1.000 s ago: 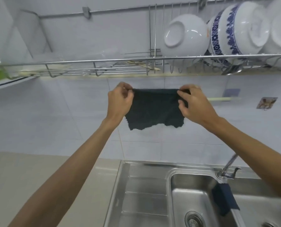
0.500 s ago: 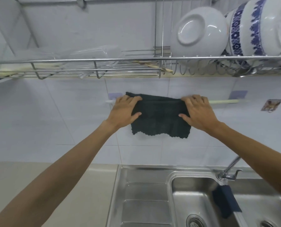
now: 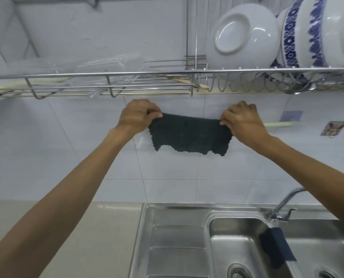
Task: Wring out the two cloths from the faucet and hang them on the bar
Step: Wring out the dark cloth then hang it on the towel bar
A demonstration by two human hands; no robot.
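Note:
A dark green cloth (image 3: 190, 135) hangs spread out against the tiled wall. My left hand (image 3: 138, 116) pinches its top left corner and my right hand (image 3: 245, 122) pinches its top right corner. The pale bar (image 3: 283, 124) shows only to the right of my right hand; the cloth and hands hide the rest of it. A second dark cloth (image 3: 275, 246) is draped over the divider between the sink basins, just below the faucet (image 3: 285, 203).
A steel wire dish rack (image 3: 167, 74) runs across the wall just above my hands, with white and blue-patterned bowls (image 3: 243, 35) at its right. The steel sink (image 3: 177, 237) lies below, a beige counter (image 3: 67, 237) to its left.
Both hands went from resting flat on the cloth at the bar to pinching its top corners and drawing them apart. The cloth's top edge now sags slightly between them.

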